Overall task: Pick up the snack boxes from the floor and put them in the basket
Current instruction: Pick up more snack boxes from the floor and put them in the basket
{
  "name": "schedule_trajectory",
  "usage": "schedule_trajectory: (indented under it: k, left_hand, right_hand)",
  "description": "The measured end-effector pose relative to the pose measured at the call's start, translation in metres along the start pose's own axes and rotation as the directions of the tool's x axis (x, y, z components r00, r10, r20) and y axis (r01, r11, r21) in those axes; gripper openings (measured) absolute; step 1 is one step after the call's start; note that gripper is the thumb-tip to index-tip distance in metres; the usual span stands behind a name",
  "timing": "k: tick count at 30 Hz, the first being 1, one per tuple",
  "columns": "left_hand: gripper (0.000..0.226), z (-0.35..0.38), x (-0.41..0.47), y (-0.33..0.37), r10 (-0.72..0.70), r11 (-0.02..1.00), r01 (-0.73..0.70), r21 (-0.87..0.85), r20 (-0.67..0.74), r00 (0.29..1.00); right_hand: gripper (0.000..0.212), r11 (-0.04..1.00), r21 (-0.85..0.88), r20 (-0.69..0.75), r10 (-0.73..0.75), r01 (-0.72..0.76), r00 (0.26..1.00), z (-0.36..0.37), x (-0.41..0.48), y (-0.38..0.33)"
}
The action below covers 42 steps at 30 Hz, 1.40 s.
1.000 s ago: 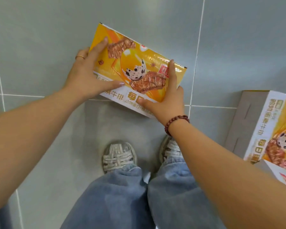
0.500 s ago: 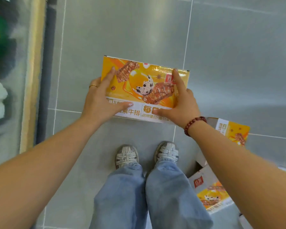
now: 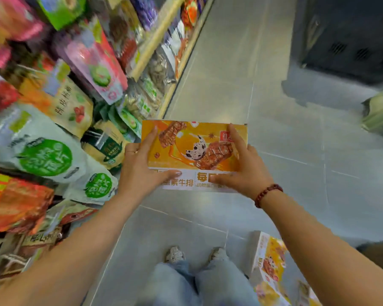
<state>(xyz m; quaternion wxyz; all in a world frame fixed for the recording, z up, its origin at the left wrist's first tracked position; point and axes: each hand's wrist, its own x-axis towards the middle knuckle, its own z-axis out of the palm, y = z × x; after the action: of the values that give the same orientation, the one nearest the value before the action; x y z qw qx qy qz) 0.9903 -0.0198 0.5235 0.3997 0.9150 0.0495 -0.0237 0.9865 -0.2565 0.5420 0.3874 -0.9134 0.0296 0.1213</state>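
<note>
I hold an orange snack box (image 3: 192,149) level in front of me, above the grey tiled floor. My left hand (image 3: 142,168) grips its left end, thumb across the white lower band. My right hand (image 3: 241,166) grips its right end the same way; a red bead bracelet is on that wrist. More orange snack boxes (image 3: 270,263) lie on the floor by my right foot, at the bottom right. No basket is in view.
Store shelves (image 3: 161,34) packed with snack bags fill the left side, close to my left arm. A dark cabinet (image 3: 349,34) stands at the far right, with a pale bag (image 3: 380,113) on the floor near it. The aisle floor (image 3: 230,74) runs ahead.
I have stood up with the box; the view rose from the floor tiles to the aisle and shelves. Both hands keep the same hold on the box.
</note>
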Motion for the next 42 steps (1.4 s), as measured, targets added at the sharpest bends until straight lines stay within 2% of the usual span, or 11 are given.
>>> schedule_trajectory:
  k: [5,9,13,16,22,30,33,38,42]
  left_hand:
    - [0.112,-0.061,-0.027,0.033,0.031,0.997,-0.043,-0.065,-0.170,0.985]
    - [0.111,-0.092,-0.040,0.049,-0.033,0.998,0.013,-0.065,-0.315,0.949]
    - [0.108,-0.109,-0.057,0.063,-0.112,0.994,0.092,-0.065,-0.471,0.875]
    - [0.107,-0.112,-0.080,0.073,-0.209,0.978,0.180,-0.108,-0.576,0.790]
    - [0.107,-0.109,-0.153,0.075,-0.360,0.920,0.353,-0.171,-0.723,0.589]
    - [0.102,-0.118,-0.301,0.057,-0.520,0.787,0.530,-0.315,-0.802,0.295]
    - [0.102,-0.124,-0.366,0.042,-0.536,0.732,0.566,-0.378,-0.833,0.137]
    - [0.109,-0.121,-0.497,0.005,-0.555,0.606,0.603,-0.518,-0.819,-0.145]
    - [0.109,-0.114,-0.588,-0.019,-0.556,0.562,0.558,-0.610,-0.779,-0.291]
  right_hand:
    - [0.120,0.981,-0.045,-0.010,-0.188,0.187,0.982,-0.032,-0.014,-0.064]
    - [0.118,0.939,-0.070,0.065,-0.331,0.335,0.941,-0.050,0.002,-0.100]
    - [0.118,0.861,-0.069,0.167,-0.488,0.504,0.857,-0.058,0.024,-0.134]
    - [0.119,0.781,-0.050,0.271,-0.589,0.622,0.761,-0.060,0.033,-0.156]
    - [0.124,0.592,0.019,0.474,-0.715,0.806,0.514,-0.027,0.021,-0.186]
    - [0.124,0.399,0.250,0.657,-0.740,0.882,0.148,0.069,-0.076,-0.228]
    - [0.124,0.350,0.345,0.679,-0.734,0.871,0.026,0.120,-0.133,-0.247]
    - [0.123,0.241,0.479,0.723,-0.654,0.844,-0.223,0.206,-0.259,-0.270]
    - [0.123,0.166,0.549,0.740,-0.551,0.819,-0.385,0.258,-0.352,-0.280]
